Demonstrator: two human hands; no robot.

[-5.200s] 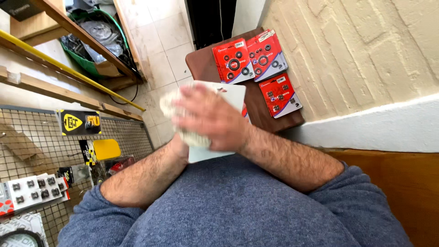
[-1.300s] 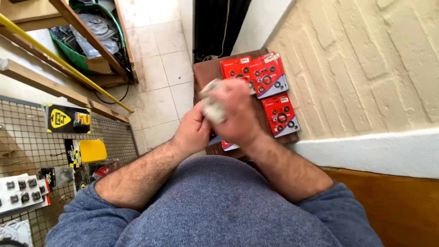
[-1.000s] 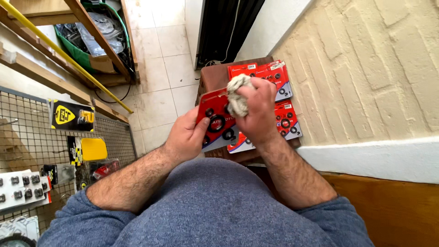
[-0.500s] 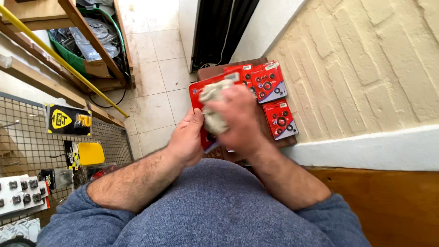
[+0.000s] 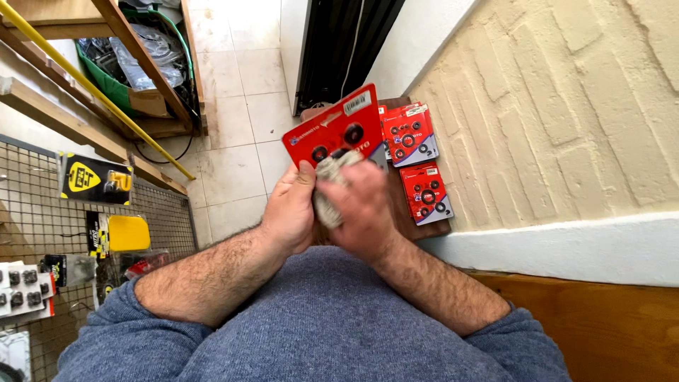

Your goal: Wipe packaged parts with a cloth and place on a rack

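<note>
1. Red blister card (image 5: 338, 131), with dark rings sealed under clear plastic, is held up in front of the chest, above the brown bench (image 5: 407, 216) by the painted brick wall (image 5: 566, 106).
2. Left hand (image 5: 288, 212) is closed on the card's lower edge, thumb on its face.
3. Right hand (image 5: 364, 212) is curled tight around a wadded grey-white cloth (image 5: 327, 187), pressing it against the card's front.
4. Two more red cards (image 5: 417, 163) lie flat on the bench, just behind the raised one.
5. Risk, as I judge it: the card is pinched at one edge only, so firm pressure from the cloth could fold it or twist it out of the left hand's hold.
6. A dropped card could miss the small bench and land on the tiled floor (image 5: 233, 106); a wide sweep might also knock the cards lying there.
</note>
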